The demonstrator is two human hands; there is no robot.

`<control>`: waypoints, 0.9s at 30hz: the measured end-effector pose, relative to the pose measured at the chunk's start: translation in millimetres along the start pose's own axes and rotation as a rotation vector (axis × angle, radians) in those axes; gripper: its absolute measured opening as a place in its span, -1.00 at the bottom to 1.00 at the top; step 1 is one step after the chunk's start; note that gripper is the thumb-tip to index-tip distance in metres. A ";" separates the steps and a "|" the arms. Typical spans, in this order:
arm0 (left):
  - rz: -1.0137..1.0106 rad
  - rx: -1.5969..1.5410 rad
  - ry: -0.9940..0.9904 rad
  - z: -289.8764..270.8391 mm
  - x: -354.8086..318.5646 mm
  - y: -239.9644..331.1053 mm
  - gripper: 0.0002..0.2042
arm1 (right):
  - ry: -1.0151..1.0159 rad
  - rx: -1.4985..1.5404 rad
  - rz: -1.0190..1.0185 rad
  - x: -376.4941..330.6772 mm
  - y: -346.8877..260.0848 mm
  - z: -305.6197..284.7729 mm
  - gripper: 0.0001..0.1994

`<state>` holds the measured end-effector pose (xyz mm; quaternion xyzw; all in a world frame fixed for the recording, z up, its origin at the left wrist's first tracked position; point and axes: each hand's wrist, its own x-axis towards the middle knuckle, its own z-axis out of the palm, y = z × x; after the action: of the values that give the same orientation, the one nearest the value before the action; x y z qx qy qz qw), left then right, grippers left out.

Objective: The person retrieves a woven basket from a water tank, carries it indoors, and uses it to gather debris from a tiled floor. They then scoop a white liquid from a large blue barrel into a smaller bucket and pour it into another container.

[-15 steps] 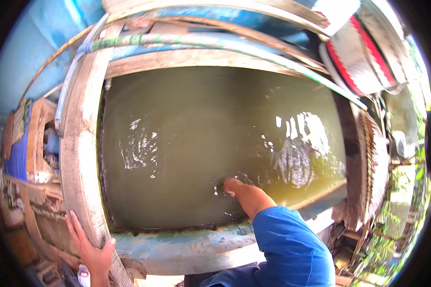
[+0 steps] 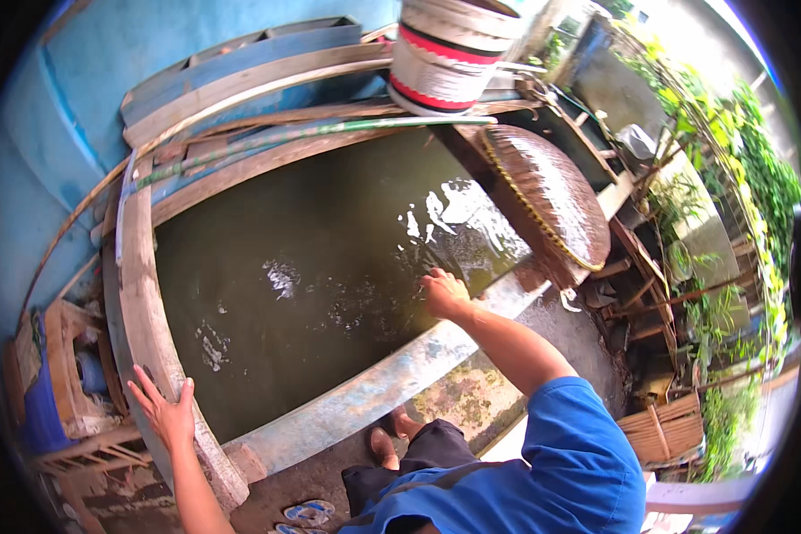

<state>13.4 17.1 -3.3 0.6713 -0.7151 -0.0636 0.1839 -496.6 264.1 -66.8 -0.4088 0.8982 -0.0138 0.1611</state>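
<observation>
My left hand rests on the weathered wooden beam along the tank's left side, its fingers spread. My right hand is at the surface of the murky green water, near the front right of the tank. Its fingers curl inward, and what they hold, if anything, is hidden from view. Just in front of me runs the tank's pale blue-grey rim. Ripples and bright reflections break the water around the right hand.
A white bucket with red bands stands at the far right corner. Beside it, a brown rounded woven basket lies across the tank's right end. A green-and-white pole spans the back. Blue-and-white sandals lie on the floor; plants grow at right.
My right hand has come up out of the water, where it was partly sunk. The view has turned and drawn back, bringing my feet and the whole basket into sight. My left hand stays on the beam.
</observation>
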 end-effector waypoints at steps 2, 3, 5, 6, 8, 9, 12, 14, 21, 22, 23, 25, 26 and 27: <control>-0.007 -0.043 0.014 4.0 -0.6 -5.2 0.00 | 0.225 0.085 -0.026 -45.7 40.7 -12.8 -0.63; 0.020 -0.043 0.040 6.1 -0.8 -8.2 -0.02 | 0.302 0.128 -0.027 -69.6 63.9 -14.6 -0.65; 0.069 -0.042 0.097 9.5 -3.6 -14.0 -0.05 | 0.439 0.213 -0.016 -122.2 114.2 -8.7 -0.67; 0.072 -0.038 0.117 10.0 -5.8 -16.5 -0.11 | 0.466 0.172 0.097 -148.2 137.7 1.5 -0.68; 0.150 -0.029 0.176 8.6 -12.1 -18.5 -0.13 | 0.417 0.127 0.176 -205.1 197.1 22.4 -0.68; 0.187 -0.021 0.206 6.8 -16.8 -17.4 -0.14 | 0.404 0.122 0.321 -235.6 224.4 38.8 -0.69; 0.330 0.085 0.293 0.3 -38.3 -0.5 -0.16 | 0.168 0.191 0.813 -327.1 311.1 87.3 -0.68; 0.360 0.092 0.289 -0.4 -59.9 25.1 -0.19 | 0.104 0.283 1.060 -395.3 360.1 123.4 -0.69; 0.516 -0.274 -0.043 42.8 -198.5 198.6 -0.23 | -0.146 0.351 1.435 -553.4 488.2 220.3 -0.66; 0.544 -0.283 -0.117 51.7 -222.4 230.1 -0.23 | -0.150 0.389 1.457 -567.2 499.8 227.9 -0.64; 0.562 -0.308 -0.204 57.0 -246.8 258.1 -0.23 | -0.127 0.417 1.440 -578.6 510.3 233.7 -0.65; 0.672 -0.398 -0.350 66.2 -297.4 315.4 -0.22 | -0.061 0.469 1.410 -589.0 539.7 236.2 -0.67; 0.741 -0.409 -0.394 68.3 -320.9 342.0 -0.21 | -0.004 0.523 1.437 -591.9 552.7 237.1 -0.65; 0.793 -0.440 -0.461 69.4 -341.0 368.9 -0.21 | 0.031 0.581 1.452 -596.8 564.1 236.4 -0.64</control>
<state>-345.9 375.0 -3.4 0.2621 -0.9067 -0.2844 0.1683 -471.0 1105.6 -213.1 0.3399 0.9034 -0.1452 0.2176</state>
